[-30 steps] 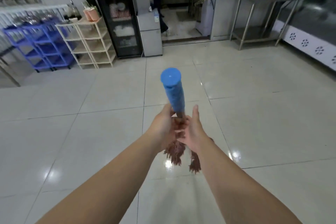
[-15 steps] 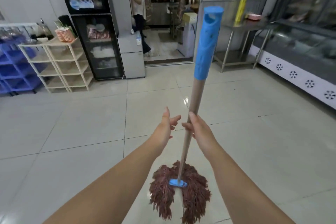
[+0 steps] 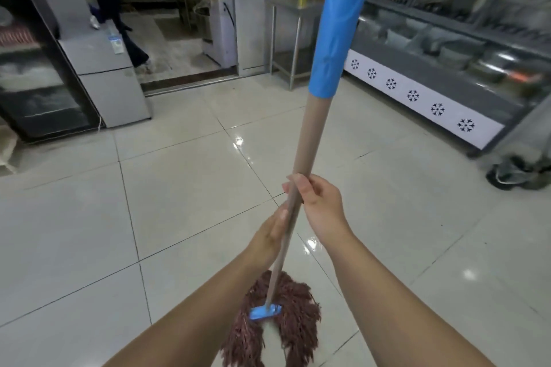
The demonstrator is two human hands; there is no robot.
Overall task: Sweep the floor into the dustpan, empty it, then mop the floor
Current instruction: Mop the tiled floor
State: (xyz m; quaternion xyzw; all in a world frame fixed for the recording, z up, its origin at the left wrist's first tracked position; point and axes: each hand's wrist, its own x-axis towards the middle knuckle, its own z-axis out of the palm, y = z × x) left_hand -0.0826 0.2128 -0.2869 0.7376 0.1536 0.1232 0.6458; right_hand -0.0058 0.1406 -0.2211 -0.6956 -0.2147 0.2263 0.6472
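Mop (image 3: 310, 134) between hands — floor (image 3: 185, 188)

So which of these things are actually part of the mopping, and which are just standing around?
Part of the job:
mop, its handle gripped by the right hand, left hand flat against it
floor

Just standing around:
steel table
display counter
white appliance in the doorway
glass cabinet

Glossy pale tiled floor (image 3: 185, 194) — the reddish-brown mop head (image 3: 286, 325) rests on it.
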